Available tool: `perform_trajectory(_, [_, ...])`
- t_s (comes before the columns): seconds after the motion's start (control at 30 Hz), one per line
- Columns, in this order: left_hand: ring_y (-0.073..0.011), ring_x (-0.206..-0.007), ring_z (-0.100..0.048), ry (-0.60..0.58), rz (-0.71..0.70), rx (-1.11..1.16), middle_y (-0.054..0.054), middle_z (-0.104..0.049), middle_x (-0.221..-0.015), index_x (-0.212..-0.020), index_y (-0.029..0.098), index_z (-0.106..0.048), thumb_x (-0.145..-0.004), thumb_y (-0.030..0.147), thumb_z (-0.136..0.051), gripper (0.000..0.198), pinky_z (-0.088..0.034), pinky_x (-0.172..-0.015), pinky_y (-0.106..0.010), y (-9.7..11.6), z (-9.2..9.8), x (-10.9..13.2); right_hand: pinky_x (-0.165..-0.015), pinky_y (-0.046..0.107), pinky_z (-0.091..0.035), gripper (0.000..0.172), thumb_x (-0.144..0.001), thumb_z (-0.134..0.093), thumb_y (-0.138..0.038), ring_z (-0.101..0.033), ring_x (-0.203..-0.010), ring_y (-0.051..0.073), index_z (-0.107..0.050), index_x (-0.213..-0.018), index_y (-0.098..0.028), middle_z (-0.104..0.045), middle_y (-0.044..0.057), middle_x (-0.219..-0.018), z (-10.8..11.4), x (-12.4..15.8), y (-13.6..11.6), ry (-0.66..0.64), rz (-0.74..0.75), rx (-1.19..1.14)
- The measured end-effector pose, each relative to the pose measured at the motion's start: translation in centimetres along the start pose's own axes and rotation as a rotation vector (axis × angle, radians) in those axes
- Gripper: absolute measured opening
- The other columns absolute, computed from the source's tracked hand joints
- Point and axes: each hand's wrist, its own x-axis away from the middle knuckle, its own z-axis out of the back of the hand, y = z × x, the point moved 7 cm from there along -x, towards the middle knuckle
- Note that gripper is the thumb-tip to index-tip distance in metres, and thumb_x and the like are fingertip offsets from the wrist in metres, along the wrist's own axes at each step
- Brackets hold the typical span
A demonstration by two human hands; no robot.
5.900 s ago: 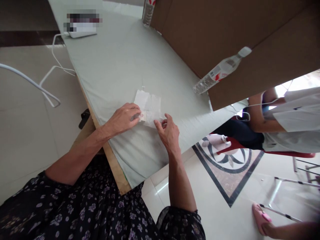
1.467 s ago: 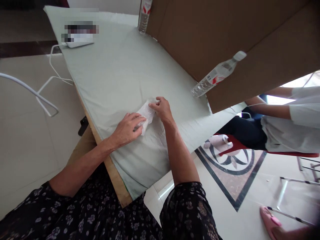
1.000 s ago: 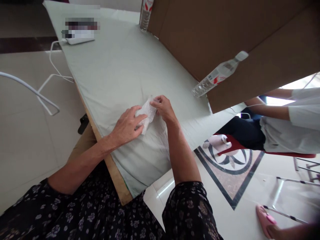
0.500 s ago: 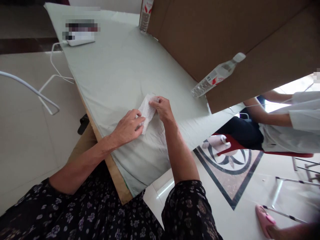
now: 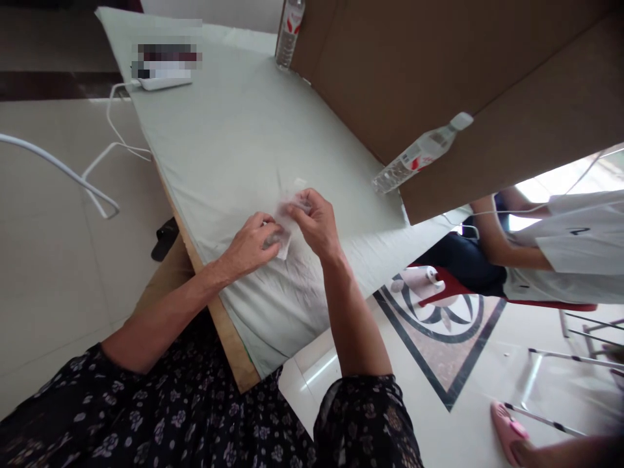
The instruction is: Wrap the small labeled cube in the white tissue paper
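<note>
A thin, crumpled white tissue (image 5: 284, 249) is stretched between my two hands, low over the cloth-covered table (image 5: 219, 143). Its middle is smeared by motion, so its edges are hard to follow. My left hand (image 5: 256, 242) has its fingers curled around the tissue's lower end, with the palm side hidden. At the upper end, my right hand (image 5: 314, 218) pinches it between thumb and forefinger. A small pale corner shows just beyond the right fingers.
A brown cardboard panel (image 5: 414, 84) stands on the right, with a clear bottle (image 5: 414, 156) at its near end and another bottle (image 5: 291, 39) at its far end. A white power strip (image 5: 166, 83) with cables lies far left. A seated person (image 5: 526, 253) is at right.
The tissue was spread flatter and showed more clearly; now it is bunched and blurred between my hands. My right hand has turned slightly, its fingertips nearer my left hand. The view has shifted a little.
</note>
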Motion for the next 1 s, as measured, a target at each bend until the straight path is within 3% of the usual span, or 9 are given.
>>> perform_trajectory(0.13, [-0.025, -0.112, -0.064, 0.071, 0.029, 0.0, -0.01, -0.063, -0.119, -0.109, 0.02, -0.071, -0.088, 0.022, -0.067, 0.022, -0.056, -0.1, -0.04, -0.3, 0.1, 0.3, -0.074, 0.029, -0.047, 0.016, -0.089, -0.068, -0.033, -0.055, -0.072, 0.013, -0.058, -0.081, -0.023, -0.061, -0.004, -0.076, -0.4, 3.4, -1.7, 0.058, 0.091, 0.148])
perform_trajectory(0.27, [-0.0243, -0.108, -0.062, 0.143, 0.042, -0.002, -0.008, -0.063, -0.111, -0.102, 0.02, -0.064, -0.088, 0.024, -0.068, 0.015, -0.055, -0.097, -0.04, -0.6, 0.2, 0.4, -0.081, 0.031, -0.052, 0.01, -0.094, -0.065, -0.031, -0.066, -0.082, 0.016, -0.062, -0.087, -0.025, -0.072, -0.001, -0.087, -1.2, 5.9, -1.0, 0.117, 0.08, 0.187])
perform_trajectory(0.37, [-0.0242, -0.106, -0.062, 0.184, 0.078, 0.01, -0.008, -0.062, -0.108, -0.104, 0.021, -0.059, -0.084, 0.026, -0.071, 0.024, -0.055, -0.097, -0.041, -1.1, 0.5, 0.5, -0.093, 0.036, -0.054, 0.004, -0.094, -0.063, -0.025, -0.072, -0.096, 0.019, -0.063, -0.091, -0.026, -0.078, 0.001, -0.103, -2.0, 7.1, -0.6, 0.121, 0.096, 0.208])
perform_trajectory(0.43, [-0.0251, -0.108, -0.062, 0.193, 0.095, 0.031, -0.01, -0.062, -0.116, -0.115, 0.019, -0.057, -0.083, 0.028, -0.073, 0.037, -0.055, -0.097, -0.042, -1.3, 0.9, 0.6, -0.097, 0.038, -0.055, 0.007, -0.094, -0.062, -0.02, -0.074, -0.102, 0.02, -0.064, -0.093, -0.027, -0.08, 0.002, -0.108, -2.4, 7.8, -0.6, 0.108, 0.136, 0.225])
perform_trajectory(0.53, [-0.0274, -0.119, -0.06, 0.135, 0.059, 0.058, -0.013, -0.058, -0.131, -0.13, 0.019, -0.056, -0.083, 0.03, -0.073, 0.051, -0.054, -0.103, -0.045, -1.2, 1.1, 0.6, -0.101, 0.041, -0.055, 0.013, -0.093, -0.06, -0.015, -0.074, -0.11, 0.021, -0.064, -0.095, -0.027, -0.08, 0.003, -0.112, -2.7, 8.8, -1.0, 0.108, 0.226, 0.283])
perform_trajectory(0.67, [-0.0281, -0.127, -0.058, 0.042, 0.058, 0.073, -0.013, -0.054, -0.141, -0.115, 0.021, -0.065, -0.086, 0.029, -0.07, 0.031, -0.051, -0.11, -0.046, -1.3, 0.9, 0.4, -0.106, 0.044, -0.054, 0.023, -0.088, -0.056, -0.007, -0.07, -0.12, 0.023, -0.064, -0.098, -0.026, -0.077, 0.007, -0.121, -2.9, 10.0, -1.1, 0.104, 0.325, 0.396])
perform_trajectory(0.77, [-0.0273, -0.129, -0.059, -0.008, 0.042, 0.082, -0.012, -0.06, -0.136, -0.111, 0.022, -0.065, -0.087, 0.024, -0.064, 0.024, -0.052, -0.11, -0.045, -1.3, 0.9, 0.3, -0.106, 0.045, -0.054, 0.029, -0.086, -0.053, -0.004, -0.069, -0.123, 0.023, -0.064, -0.103, -0.025, -0.076, 0.008, -0.124, -3.0, 10.5, -0.6, 0.076, 0.361, 0.424])
perform_trajectory(0.87, [-0.0275, -0.132, -0.059, -0.101, -0.044, 0.077, -0.012, -0.064, -0.135, -0.119, 0.021, -0.065, -0.086, 0.021, -0.06, 0.033, -0.051, -0.114, -0.046, -1.2, 1.1, 0.4, -0.107, 0.045, -0.054, 0.03, -0.086, -0.053, -0.004, -0.069, -0.125, 0.023, -0.064, -0.105, -0.025, -0.076, 0.009, -0.125, -3.1, 10.7, -0.1, 0.057, 0.388, 0.446])
perform_trajectory(1.0, [-0.0341, -0.148, -0.049, -0.237, -0.104, 0.017, -0.016, -0.052, -0.158, -0.136, 0.02, -0.06, -0.082, 0.025, -0.066, 0.054, -0.043, -0.123, -0.052, -1.5, 1.5, 0.9, -0.108, 0.046, -0.053, 0.028, -0.087, -0.053, -0.006, -0.069, -0.126, 0.023, -0.064, -0.104, -0.025, -0.076, 0.008, -0.123, -3.3, 10.7, 0.2, 0.043, 0.432, 0.473])
